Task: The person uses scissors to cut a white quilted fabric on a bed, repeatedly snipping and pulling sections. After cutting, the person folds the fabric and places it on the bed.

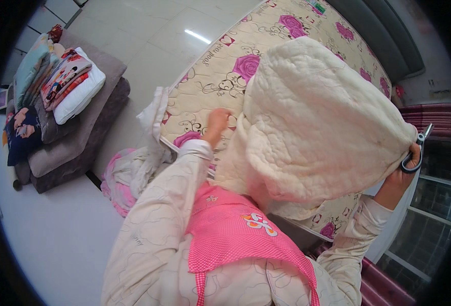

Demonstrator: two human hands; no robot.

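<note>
A cream cotton quilt batt (pixel 325 122) lies bunched over the flowered mattress (pixel 210 82), its right side lifted to a raised corner. My right hand (pixel 405 164) grips that corner, and dark-handled scissors (pixel 412 160) are held in the same hand, blades pointing up and away. My left hand (pixel 218 124), blurred, is curled over the mattress just left of the batt's edge. Nothing shows in its fingers, though their inner side is hidden. A loose reddish thread (pixel 330 69) lies across the top of the batt.
Folded blankets (pixel 67 78) and a white folded quilt (pixel 81 88) are piled on a grey sofa (pixel 84 134) at left. Pink-and-white bedding (pixel 130 176) lies by the mattress corner. A grey headboard (pixel 393 34) borders the far right. Dark red curtains (pixel 432 116) hang by the window.
</note>
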